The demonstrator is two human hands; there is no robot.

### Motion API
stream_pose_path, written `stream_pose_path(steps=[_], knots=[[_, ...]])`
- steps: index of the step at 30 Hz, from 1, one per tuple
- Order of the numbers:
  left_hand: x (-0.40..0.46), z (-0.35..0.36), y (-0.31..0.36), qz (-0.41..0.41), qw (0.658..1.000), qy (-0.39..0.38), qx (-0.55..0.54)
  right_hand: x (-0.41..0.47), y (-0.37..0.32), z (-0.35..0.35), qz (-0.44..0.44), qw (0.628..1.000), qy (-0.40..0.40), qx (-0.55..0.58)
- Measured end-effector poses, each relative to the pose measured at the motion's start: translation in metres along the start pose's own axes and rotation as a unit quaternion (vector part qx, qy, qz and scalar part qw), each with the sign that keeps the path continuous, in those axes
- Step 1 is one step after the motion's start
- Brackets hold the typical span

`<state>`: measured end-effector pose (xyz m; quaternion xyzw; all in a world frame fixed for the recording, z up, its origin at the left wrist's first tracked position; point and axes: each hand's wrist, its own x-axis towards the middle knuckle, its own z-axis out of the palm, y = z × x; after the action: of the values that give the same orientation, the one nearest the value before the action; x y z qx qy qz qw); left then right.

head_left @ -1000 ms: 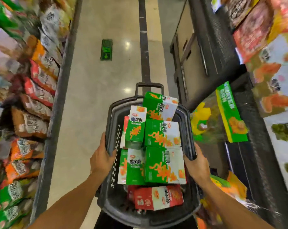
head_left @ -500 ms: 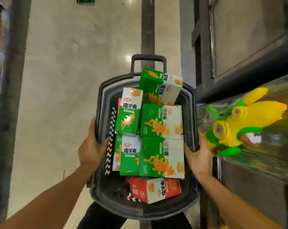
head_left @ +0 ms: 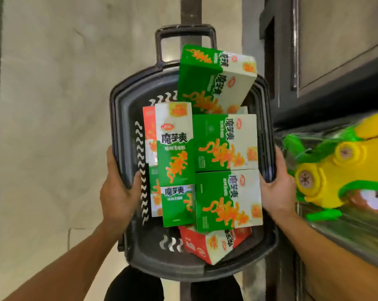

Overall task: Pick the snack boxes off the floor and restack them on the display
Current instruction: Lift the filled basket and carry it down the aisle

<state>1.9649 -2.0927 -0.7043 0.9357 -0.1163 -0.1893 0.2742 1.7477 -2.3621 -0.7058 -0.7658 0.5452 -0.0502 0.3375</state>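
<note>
A dark plastic basket [head_left: 123, 98] fills the middle of the head view, held above the floor. Several green-and-white snack boxes [head_left: 226, 142] with orange print are piled in it, the top one [head_left: 214, 77] tilted against the far rim. A red-and-white snack box [head_left: 214, 244] lies at the near end, and another red one [head_left: 149, 127] stands on the left, mostly hidden. My left hand [head_left: 116, 192] grips the basket's left rim, thumb hooked inside. My right hand [head_left: 274, 190] grips the right rim.
Pale polished floor [head_left: 53, 105] lies to the left, crossed by a dark strip [head_left: 190, 11] under the basket. A dark display unit [head_left: 335, 51] stands at the right, with a blurred yellow-and-green packaged item [head_left: 340, 168] close to my right hand. My dark trouser legs [head_left: 136, 285] show below.
The view has tipped further down and the left shelves have gone out of sight. The basket fills more of the frame and stays in both hands. The boxes have not shifted.
</note>
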Motion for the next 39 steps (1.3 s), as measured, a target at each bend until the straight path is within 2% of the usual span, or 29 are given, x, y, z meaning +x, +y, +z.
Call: stream_pose_path(steps=[7,12,31,39], knots=[[0.037,-0.007,0.014,0.030,0.999,0.000,0.020,0.012,-0.011,0.009,0.007,1.000,0.005,0.001],[0.058,-0.008,0.022,0.017,0.999,0.007,0.043,0.022,-0.016,0.016,0.001,1.000,0.024,0.019],[0.056,-0.010,0.030,0.020,0.999,0.005,0.024,0.029,-0.007,0.021,0.065,0.997,-0.031,0.038],[0.055,-0.010,0.028,0.017,1.000,0.000,0.018,0.026,-0.011,0.018,0.050,0.997,-0.028,0.054]])
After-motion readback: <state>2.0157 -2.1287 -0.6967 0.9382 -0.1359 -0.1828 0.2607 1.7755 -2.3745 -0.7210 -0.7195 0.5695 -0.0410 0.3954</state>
